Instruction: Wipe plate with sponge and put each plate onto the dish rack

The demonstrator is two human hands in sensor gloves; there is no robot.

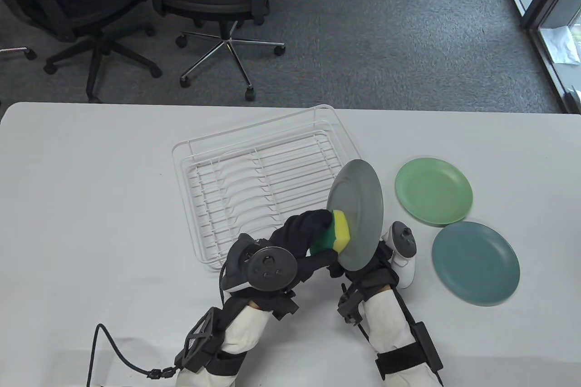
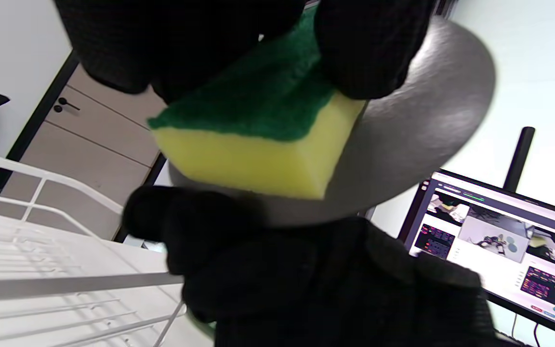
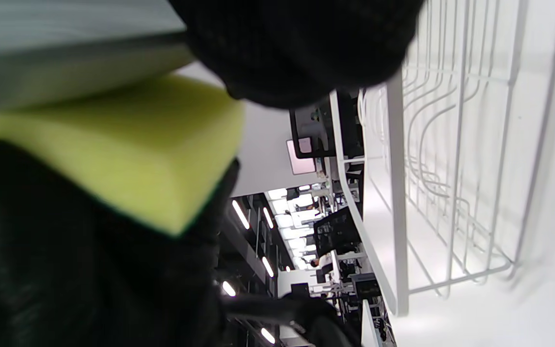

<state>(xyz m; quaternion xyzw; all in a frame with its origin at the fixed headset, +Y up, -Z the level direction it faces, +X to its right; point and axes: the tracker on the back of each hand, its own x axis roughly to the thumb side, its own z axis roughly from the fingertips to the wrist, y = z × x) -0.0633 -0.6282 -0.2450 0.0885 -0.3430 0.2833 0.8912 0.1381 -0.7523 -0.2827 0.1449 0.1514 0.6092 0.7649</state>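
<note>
A grey plate (image 1: 358, 210) (image 2: 427, 125) stands tilted on edge above the table, just right of the white wire dish rack (image 1: 258, 187). My right hand (image 1: 363, 269) grips its lower rim from below, mostly hidden behind the plate. My left hand (image 1: 304, 235) holds a yellow sponge with a green scouring side (image 1: 333, 235) (image 2: 258, 140) (image 3: 128, 149) and presses its yellow face against the plate's left face. A light green plate (image 1: 433, 196) and a teal plate (image 1: 475, 262) lie flat on the table to the right. No plates stand in the rack.
The white table (image 1: 91, 205) stretches wide to the left of the rack. A black cable (image 1: 109, 350) trails from my left wrist near the front edge. Office chairs (image 1: 218, 1) stand on the carpet beyond the table. A monitor (image 2: 504, 241) shows in the left wrist view.
</note>
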